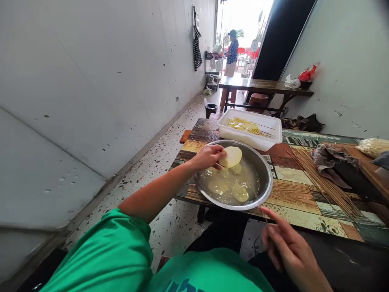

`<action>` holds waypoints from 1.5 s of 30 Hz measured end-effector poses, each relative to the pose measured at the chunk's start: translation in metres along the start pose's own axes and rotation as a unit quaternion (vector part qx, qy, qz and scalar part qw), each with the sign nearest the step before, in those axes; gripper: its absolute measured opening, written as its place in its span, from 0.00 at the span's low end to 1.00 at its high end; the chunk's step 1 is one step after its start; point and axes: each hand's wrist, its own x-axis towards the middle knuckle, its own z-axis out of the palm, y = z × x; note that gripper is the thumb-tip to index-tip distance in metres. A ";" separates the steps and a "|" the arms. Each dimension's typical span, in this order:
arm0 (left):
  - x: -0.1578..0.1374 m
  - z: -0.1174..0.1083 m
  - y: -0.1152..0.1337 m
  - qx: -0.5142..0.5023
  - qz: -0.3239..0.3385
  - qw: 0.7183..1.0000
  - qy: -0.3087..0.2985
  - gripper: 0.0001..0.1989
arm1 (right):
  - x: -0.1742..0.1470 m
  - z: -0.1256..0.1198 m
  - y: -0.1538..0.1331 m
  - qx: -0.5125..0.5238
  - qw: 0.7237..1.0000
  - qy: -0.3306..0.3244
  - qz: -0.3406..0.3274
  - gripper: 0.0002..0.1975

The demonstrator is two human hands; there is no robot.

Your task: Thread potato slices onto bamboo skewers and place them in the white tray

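Left hand [209, 156]: gripping one round, pale slice [233, 156] by its edge, above the cloudy water of a metal bowl [232, 207]. Right hand [288, 243]: closed on a thin stick [263, 215], near the bowl's rim. In the bowl: further slices [240, 193]. Beyond it, on the patchwork surface [291, 207]: one white tub [243, 136], slices and sticks inside. To my right: loose bundle of sticks [323, 184]; crumpled cloth [330, 160] beside it. Toward the doorway: one person [232, 52], standing.

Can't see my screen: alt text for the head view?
Left hand holds a pale slice over a metal basin of cloudy water with more slices; right hand holds a thin stick near it. Behind the basin sits a white tub of slices and sticks.
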 end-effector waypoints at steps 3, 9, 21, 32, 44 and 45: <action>-0.012 0.011 0.000 -0.073 0.008 0.996 0.051 0.15 | -0.003 0.007 0.006 -0.099 0.991 0.016 -0.083 0.19; -0.014 0.022 -0.009 -0.005 0.108 0.985 0.130 0.17 | -0.003 0.008 0.020 -0.181 0.962 0.121 -0.167 0.16; -0.021 0.022 -0.009 0.149 0.181 0.956 0.176 0.12 | 0.005 0.000 0.018 -0.217 0.943 0.156 -0.197 0.16; -0.025 0.022 -0.007 0.160 0.187 0.950 0.194 0.12 | 0.002 0.002 0.015 -0.208 0.949 0.155 -0.177 0.16; -0.033 0.026 -0.004 0.176 0.187 0.951 0.169 0.13 | 0.003 0.006 0.012 -0.069 0.996 0.000 -0.058 0.19; -0.033 0.027 -0.004 0.160 0.185 0.956 0.160 0.12 | 0.003 0.008 0.010 -0.034 0.998 -0.044 -0.036 0.18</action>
